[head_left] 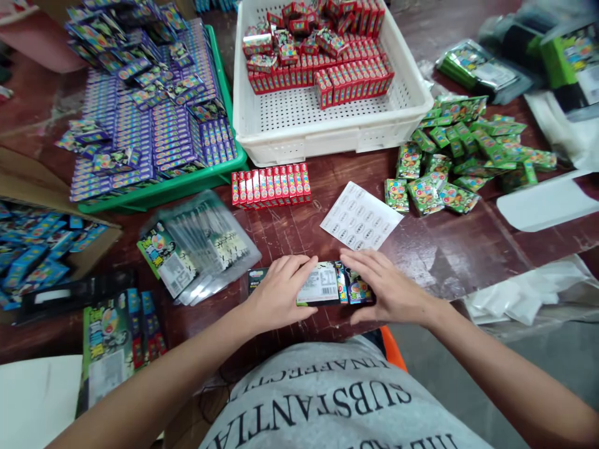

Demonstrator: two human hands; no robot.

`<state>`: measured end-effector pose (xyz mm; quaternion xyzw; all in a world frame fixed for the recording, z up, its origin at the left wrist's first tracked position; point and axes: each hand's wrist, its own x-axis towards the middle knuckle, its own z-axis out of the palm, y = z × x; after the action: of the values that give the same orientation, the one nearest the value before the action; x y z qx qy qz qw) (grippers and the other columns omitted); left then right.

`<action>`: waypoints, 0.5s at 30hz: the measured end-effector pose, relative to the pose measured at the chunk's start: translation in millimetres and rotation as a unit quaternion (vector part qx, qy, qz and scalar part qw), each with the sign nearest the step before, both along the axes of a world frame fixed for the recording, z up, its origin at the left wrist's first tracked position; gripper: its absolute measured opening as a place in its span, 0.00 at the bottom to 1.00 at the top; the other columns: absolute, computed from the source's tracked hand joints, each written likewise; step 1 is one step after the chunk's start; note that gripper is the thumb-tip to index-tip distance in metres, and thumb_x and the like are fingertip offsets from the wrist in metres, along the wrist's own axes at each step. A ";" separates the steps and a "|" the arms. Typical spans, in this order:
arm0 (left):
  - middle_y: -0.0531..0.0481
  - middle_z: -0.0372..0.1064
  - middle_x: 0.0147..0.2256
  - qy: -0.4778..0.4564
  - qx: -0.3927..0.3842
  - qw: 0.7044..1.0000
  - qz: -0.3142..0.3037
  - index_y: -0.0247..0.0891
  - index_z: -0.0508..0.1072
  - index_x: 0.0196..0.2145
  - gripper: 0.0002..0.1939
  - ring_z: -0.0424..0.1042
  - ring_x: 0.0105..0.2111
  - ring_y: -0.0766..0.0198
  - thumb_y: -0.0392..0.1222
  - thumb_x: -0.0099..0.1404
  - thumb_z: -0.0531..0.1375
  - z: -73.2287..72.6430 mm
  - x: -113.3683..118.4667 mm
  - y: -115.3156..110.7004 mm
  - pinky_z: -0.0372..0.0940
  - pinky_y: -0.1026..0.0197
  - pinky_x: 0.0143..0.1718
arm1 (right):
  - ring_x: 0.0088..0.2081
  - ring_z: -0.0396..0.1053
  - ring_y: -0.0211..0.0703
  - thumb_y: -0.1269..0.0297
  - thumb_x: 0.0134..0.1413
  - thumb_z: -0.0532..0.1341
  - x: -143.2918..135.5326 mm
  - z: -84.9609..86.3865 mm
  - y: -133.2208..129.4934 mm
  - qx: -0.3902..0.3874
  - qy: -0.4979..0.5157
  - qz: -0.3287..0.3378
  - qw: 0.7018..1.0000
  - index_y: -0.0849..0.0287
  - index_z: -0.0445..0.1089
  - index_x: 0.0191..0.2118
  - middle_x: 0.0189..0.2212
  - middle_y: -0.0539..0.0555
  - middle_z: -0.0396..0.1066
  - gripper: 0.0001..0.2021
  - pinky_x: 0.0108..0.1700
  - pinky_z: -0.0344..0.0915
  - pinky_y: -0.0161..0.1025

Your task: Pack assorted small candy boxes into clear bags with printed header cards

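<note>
On the table right in front of me lies a dark printed packaging card [322,284] with a pale barcode panel. My left hand [281,293] spans its left part, fingers on the far edge and thumb on the near edge. At the card's right end are a narrow blue box [343,284] and a small purple box [358,288]. My right hand [390,285] curls round the purple box, fingertips at the far side and thumb at the near side. Whether the boxes touch the card or sit inside it, I cannot tell.
Beyond are a row of red boxes [270,186], a sticker sheet [361,216], clear sleeves with cards [201,246] and green packs [440,168]. A white crate [327,134] holds red boxes; a green tray [224,81] holds purple ones. Blue boxes fill a carton [100,249] at left.
</note>
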<state>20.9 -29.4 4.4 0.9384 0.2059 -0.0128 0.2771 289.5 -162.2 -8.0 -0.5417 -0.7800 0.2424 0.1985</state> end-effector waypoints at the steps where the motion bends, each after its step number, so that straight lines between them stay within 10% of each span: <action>1: 0.38 0.60 0.60 0.004 0.002 1.000 0.003 0.41 0.53 0.69 0.49 0.61 0.59 0.43 0.50 0.56 0.69 -0.2 0.5 0.0 0.58 0.40 0.61 | 0.67 0.55 0.65 0.41 0.51 0.68 4.5 0.8 -3.0 0.000 -0.003 -0.007 1.000 0.56 0.39 0.74 0.70 0.64 0.53 0.55 0.67 0.56 0.65; 15: 0.39 0.60 0.60 0.016 -0.004 1.000 0.026 0.42 0.53 0.70 0.49 0.60 0.58 0.43 0.50 0.56 0.70 2.7 9.3 0.3 0.58 0.40 0.61 | 0.59 0.67 0.58 0.47 0.56 0.67 14.3 -1.4 1.6 0.026 -0.020 -0.037 0.999 0.55 0.61 0.61 0.56 0.62 0.70 0.32 0.69 0.42 0.71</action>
<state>30.2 -29.1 7.1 0.9313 0.2348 -0.0210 0.2775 303.8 -160.6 -9.4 -0.5695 -0.7694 0.2039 0.2054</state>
